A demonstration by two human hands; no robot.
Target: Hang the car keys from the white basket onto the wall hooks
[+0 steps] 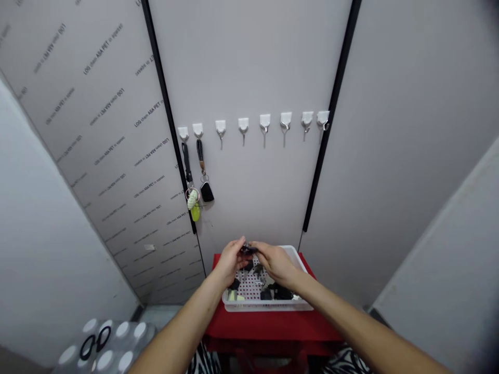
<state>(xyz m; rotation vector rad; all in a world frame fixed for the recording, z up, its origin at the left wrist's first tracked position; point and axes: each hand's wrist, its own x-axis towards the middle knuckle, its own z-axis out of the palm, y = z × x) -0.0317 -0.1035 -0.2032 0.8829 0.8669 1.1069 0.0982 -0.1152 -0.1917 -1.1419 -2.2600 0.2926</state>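
Observation:
Over the far side of a white perforated plastic basket [268,307], my left hand [230,262] and my right hand [276,264] meet around a small dark object [248,249] with a metallic glint. Fingers of both hands are closed on it, and they cover too much of it to tell its kind. Below them, the basket holds several black items [283,293], some metal rings and pale yellow-green pieces [236,296]. On the wall ahead runs a row of white adhesive hooks [265,122]. A black strap keychain [187,163] and a braided keychain with a black fob [207,192] hang from the two leftmost hooks.
The basket stands on a red stool or table [268,324] against the wall. Black vertical strips [331,114] flank the middle panel. At lower left are several white-capped bottles [122,328] in a pack with a black handle [95,343]. Walls close in on both sides.

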